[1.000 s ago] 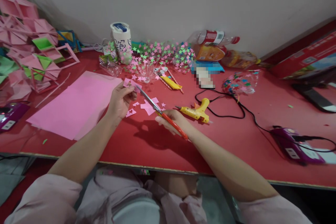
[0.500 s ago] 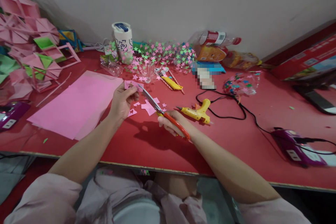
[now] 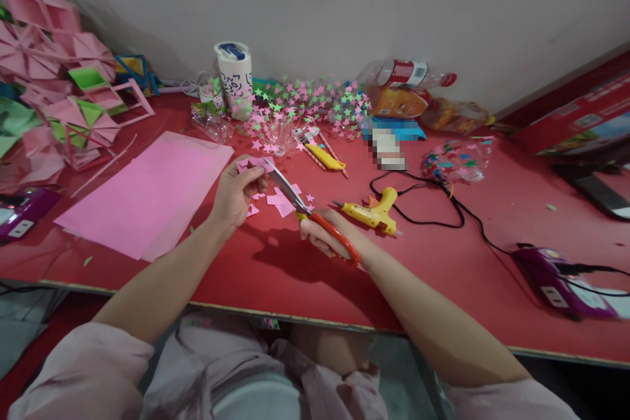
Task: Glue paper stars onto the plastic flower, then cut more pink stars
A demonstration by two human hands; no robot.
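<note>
Between the thumb and fingers of my left hand (image 3: 235, 195) is a small piece of pink paper (image 3: 253, 163) with star-shaped edges. My right hand (image 3: 327, 231) is closed around the orange handle of a pair of scissors (image 3: 290, 193). The blades point up and left, their tips at the paper's right end. Beneath the blades lie pink paper scraps (image 3: 283, 202) and a small cut star (image 3: 310, 198). Left of my left hand rests a stack of pink paper sheets (image 3: 142, 193). A yellow glue gun (image 3: 371, 211) lies just right of the scissors.
Behind my hands stand star sprays (image 3: 305, 105), a white tumbler (image 3: 235, 82) and a yellow craft knife (image 3: 325, 157). Bottles (image 3: 408, 74) lie along the wall. Purple power strips (image 3: 556, 279) sit at both sides, with a black cord trailing. Folded-paper models (image 3: 73, 72) are piled left.
The view has shifted slightly, so most things sit a little further right. My left hand has turned the paper slightly, and the scissors remain at its edge.
</note>
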